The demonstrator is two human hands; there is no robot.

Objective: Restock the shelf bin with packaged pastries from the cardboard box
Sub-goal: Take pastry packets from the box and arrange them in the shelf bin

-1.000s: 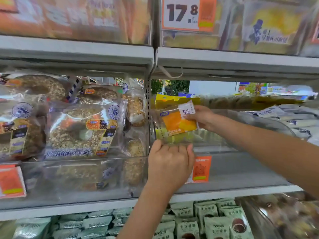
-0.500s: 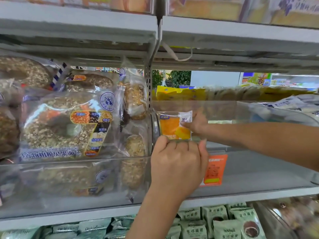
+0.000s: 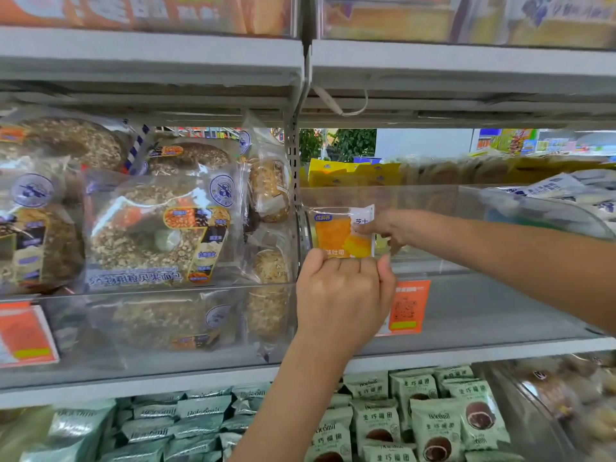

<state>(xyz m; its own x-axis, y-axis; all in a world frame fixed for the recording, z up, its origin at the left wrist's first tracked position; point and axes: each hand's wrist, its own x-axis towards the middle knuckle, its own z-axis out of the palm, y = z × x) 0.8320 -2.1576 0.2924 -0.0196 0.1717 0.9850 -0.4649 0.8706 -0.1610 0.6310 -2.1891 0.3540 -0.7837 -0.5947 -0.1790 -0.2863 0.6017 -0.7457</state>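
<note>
An orange-and-white pastry packet stands upright in the left front corner of the clear shelf bin. My right hand reaches in over the bin from the right and pinches the packet's right edge. My left hand comes up from below, and its fingers curl over the bin's front rim just under the packet. The rest of the bin looks almost bare. The cardboard box is out of view.
Large bagged grain breads fill the bin on the left, past a metal upright. An orange price tag hangs on the bin front. White packets lie at the right. Green packets fill the shelf below.
My right hand has lowered the packet deeper into the bin's left front corner. My left hand stays on the front rim. The view has shifted closer.
</note>
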